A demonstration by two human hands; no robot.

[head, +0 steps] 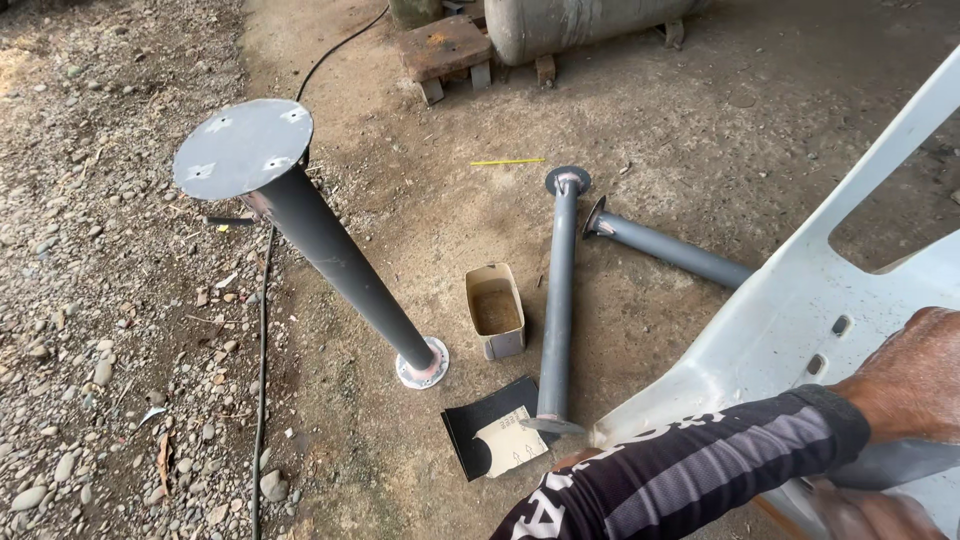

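On bare dirt floor [640, 120] with gravel [90, 300] to the left, a grey leg [320, 245] stands upright on its plate. Two more legs [558, 300] lie flat beside a small tin [495, 312] and sandpaper [500, 438]. Left hand [915, 370], sleeved, rests on white chair [800, 310]; grip unclear. Right hand [870, 515] barely visible at the bottom edge, state unclear. Tank [580, 25] and cable [262, 330] at the back.

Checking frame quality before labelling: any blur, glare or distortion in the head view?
Head view: soft even daylight, faint shadows, no harsh glare; mild sheen on the upright grey leg's top plate. Ground and lying legs sharp. Near sleeve and hand on white plastic chair slightly soft. Wide-angle stretch at edges.
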